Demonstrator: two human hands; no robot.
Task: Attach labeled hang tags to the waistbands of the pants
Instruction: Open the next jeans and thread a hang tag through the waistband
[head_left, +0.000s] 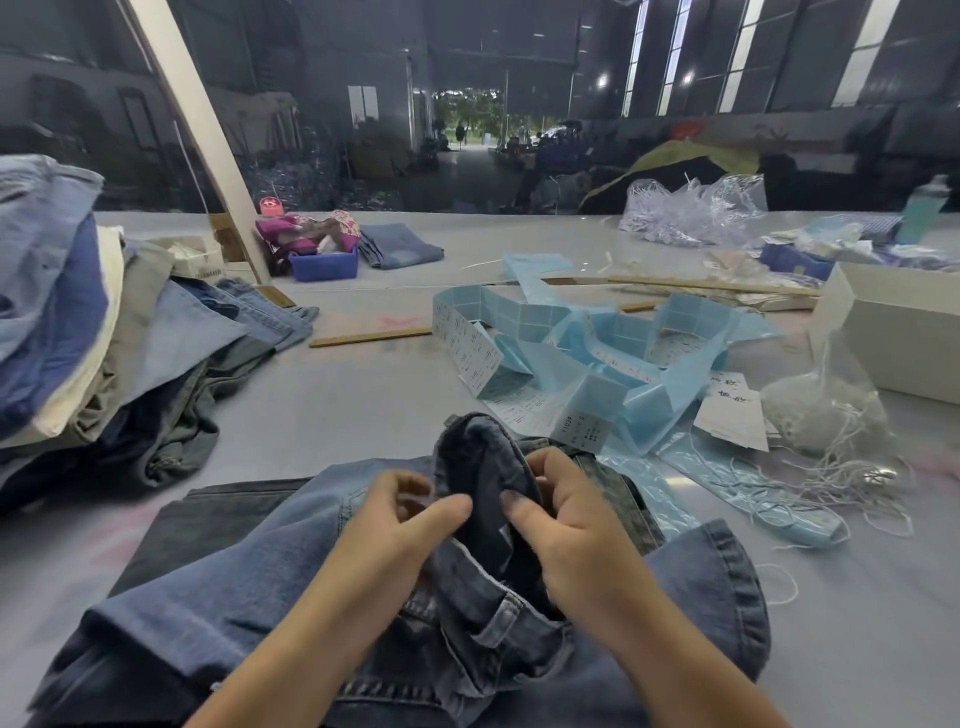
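Head view: your left hand (410, 519) and right hand (566, 519) both pinch the jeans (488, 499) waistband, likely exposing it for tagging; tags (732, 415) at 2 o'clock.

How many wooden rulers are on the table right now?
3 visible: one ruler mid-table left of the label strip, a long one beyond it, a short one between. Others may be hidden under clutter.

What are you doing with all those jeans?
A person's left hand and right hand are both pinching the dark waistband of a pair of jeans lying on the table. No tag is on it yet. Paper tags and loose string wait to the right, and more pants are stacked on the left.
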